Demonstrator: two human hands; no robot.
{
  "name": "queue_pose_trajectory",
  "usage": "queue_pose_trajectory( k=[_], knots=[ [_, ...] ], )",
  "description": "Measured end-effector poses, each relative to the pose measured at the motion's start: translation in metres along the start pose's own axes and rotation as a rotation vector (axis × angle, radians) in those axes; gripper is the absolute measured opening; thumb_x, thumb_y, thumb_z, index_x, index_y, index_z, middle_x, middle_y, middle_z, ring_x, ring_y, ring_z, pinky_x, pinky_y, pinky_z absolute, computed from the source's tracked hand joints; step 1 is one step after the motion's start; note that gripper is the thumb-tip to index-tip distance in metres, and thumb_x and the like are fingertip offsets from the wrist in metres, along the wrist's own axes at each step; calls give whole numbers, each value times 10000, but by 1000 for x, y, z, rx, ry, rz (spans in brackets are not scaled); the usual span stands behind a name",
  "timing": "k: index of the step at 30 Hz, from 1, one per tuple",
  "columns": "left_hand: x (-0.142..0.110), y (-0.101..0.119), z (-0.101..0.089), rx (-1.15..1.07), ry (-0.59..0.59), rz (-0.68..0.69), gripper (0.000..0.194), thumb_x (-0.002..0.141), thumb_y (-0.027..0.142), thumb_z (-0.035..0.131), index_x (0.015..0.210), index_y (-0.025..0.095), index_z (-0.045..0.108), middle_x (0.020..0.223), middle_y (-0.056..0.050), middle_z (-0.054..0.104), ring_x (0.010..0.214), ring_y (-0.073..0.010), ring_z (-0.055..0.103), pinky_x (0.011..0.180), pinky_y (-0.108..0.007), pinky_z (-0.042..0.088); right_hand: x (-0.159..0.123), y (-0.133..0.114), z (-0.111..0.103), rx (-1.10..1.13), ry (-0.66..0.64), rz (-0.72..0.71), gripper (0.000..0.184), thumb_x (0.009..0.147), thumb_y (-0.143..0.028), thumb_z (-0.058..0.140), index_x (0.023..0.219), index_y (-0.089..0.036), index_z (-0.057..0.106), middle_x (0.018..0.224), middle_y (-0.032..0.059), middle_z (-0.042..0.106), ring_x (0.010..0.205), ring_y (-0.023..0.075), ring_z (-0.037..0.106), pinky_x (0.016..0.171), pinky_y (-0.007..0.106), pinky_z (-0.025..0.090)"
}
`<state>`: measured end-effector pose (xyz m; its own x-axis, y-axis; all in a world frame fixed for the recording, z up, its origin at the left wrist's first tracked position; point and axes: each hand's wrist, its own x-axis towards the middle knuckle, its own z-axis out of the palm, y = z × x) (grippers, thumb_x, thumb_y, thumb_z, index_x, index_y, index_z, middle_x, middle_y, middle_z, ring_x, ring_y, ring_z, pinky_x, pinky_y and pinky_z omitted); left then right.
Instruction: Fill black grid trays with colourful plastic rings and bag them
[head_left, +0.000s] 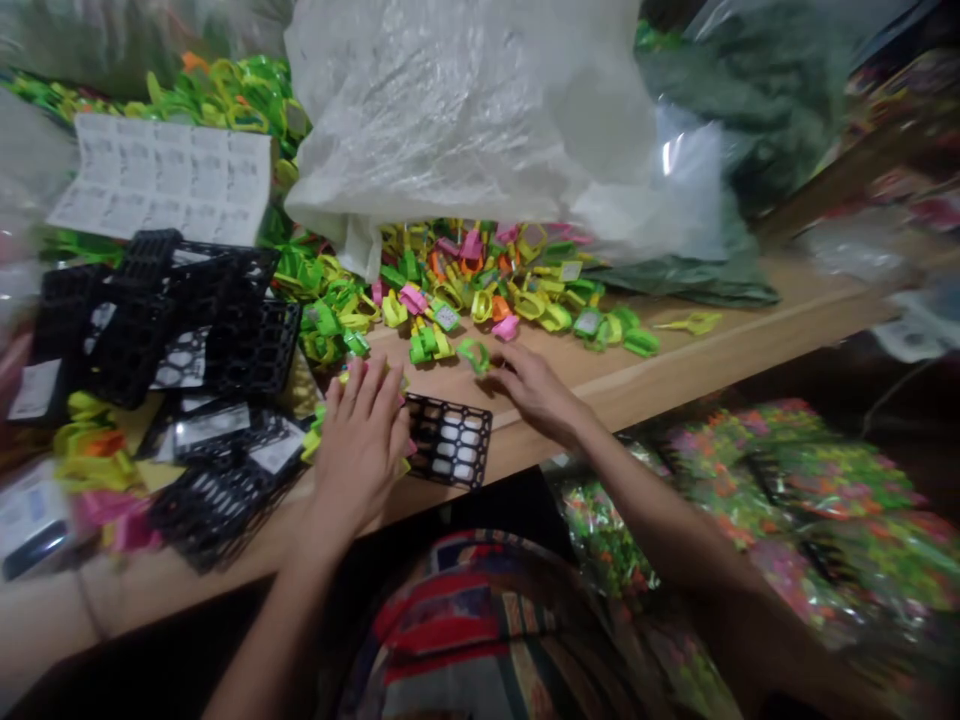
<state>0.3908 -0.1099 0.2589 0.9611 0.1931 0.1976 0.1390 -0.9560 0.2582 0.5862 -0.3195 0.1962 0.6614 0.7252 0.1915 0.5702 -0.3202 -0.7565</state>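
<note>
Black tray (453, 440): lying just below the frame's middle, its left part sitting under my left hand (361, 430).
Left fingers: stretching over bright pieces (313, 432); I cannot tell whether they are gripping.
Right hand (534, 390): my thumb and fingertip are pinching a green piece (472, 351) near the centre.
Loose pile (480, 290): spreading across the upper middle, beneath a white bag (480, 120).
Other black trays (135, 350): overlapping at left.
</note>
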Motion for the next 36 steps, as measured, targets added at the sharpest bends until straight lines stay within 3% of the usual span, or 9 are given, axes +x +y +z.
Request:
queue_pose_trajectory(
  k=[4, 8, 13, 18, 21, 24, 27, 31, 36],
  knots=[
    [0, 0, -3, -34, -23, -3, 555, 1067, 380, 288, 1584, 182, 330, 1665, -123, 330, 1582, -300, 190, 1273, -579, 172, -8, -45, 47, 361, -148, -46, 183, 930, -162, 513, 1073, -174, 626, 987, 42, 674, 894, 187, 604, 839, 310, 486],
    [-1, 0, -2, -17, -38, 9, 554, 1069, 366, 283, 1582, 159, 319, 1664, -141, 328, 1583, -302, 185, 1275, -576, 158, -8, -50, 87, 372, -183, -100, 205, 846, -66, 480, 967, -150, 623, 927, 48, 676, 846, 183, 613, 806, 286, 482],
    [-1, 0, -6, -17, -64, 7, 561, 1069, 371, 271, 1585, 153, 309, 1671, -136, 313, 1586, -308, 170, 1275, -586, 158, -14, -35, 105, 176, -137, -269, 293, 758, 10, 396, 914, -145, 590, 920, 89, 640, 835, 196, 576, 791, 305, 482],
    [14, 8, -16, 13, -127, 10, 639, 1066, 480, 262, 1595, 122, 296, 1679, -146, 288, 1575, -355, 189, 1261, -583, 225, -13, -44, 112, 141, -204, -329, 329, 778, 17, 432, 1014, -144, 594, 976, 101, 656, 887, 208, 580, 839, 321, 492],
    [23, 12, -13, 115, -85, 34, 640, 1057, 491, 294, 1583, 129, 342, 1677, -147, 289, 1566, -398, 194, 1239, -620, 249, -7, -50, 102, 140, -280, -291, 275, 812, 17, 461, 980, -139, 614, 931, 81, 670, 808, 180, 582, 766, 278, 480],
    [25, 10, -4, 196, -62, 64, 585, 1061, 418, 288, 1545, 120, 425, 1644, -159, 358, 1544, -399, 264, 1227, -613, 280, 3, -39, 72, 179, -255, -266, 246, 885, -25, 487, 1026, -143, 651, 954, 69, 692, 834, 167, 611, 770, 262, 478],
    [23, 3, 0, 220, -40, 100, 578, 1055, 407, 295, 1511, 102, 478, 1618, -165, 404, 1525, -401, 313, 1218, -604, 307, 24, -9, 25, 111, 10, -150, 218, 962, -115, 500, 1069, -167, 683, 1031, 73, 703, 941, 181, 625, 863, 297, 474],
    [22, -3, 1, 222, -25, 121, 591, 1053, 415, 291, 1514, 91, 471, 1620, -166, 400, 1521, -406, 319, 1214, -611, 311, 53, 39, -25, -324, 249, 40, 252, 934, -104, 496, 1026, -145, 727, 1014, 115, 647, 969, 241, 553, 899, 361, 437],
    [21, -4, 1, 183, -37, 118, 588, 1054, 416, 289, 1514, 97, 469, 1618, -164, 406, 1524, -402, 312, 1223, -614, 291, 50, 54, -28, -590, 130, 40, 247, 971, -183, 491, 980, -172, 738, 1038, 121, 566, 961, 263, 464, 844, 364, 407]
  ],
)
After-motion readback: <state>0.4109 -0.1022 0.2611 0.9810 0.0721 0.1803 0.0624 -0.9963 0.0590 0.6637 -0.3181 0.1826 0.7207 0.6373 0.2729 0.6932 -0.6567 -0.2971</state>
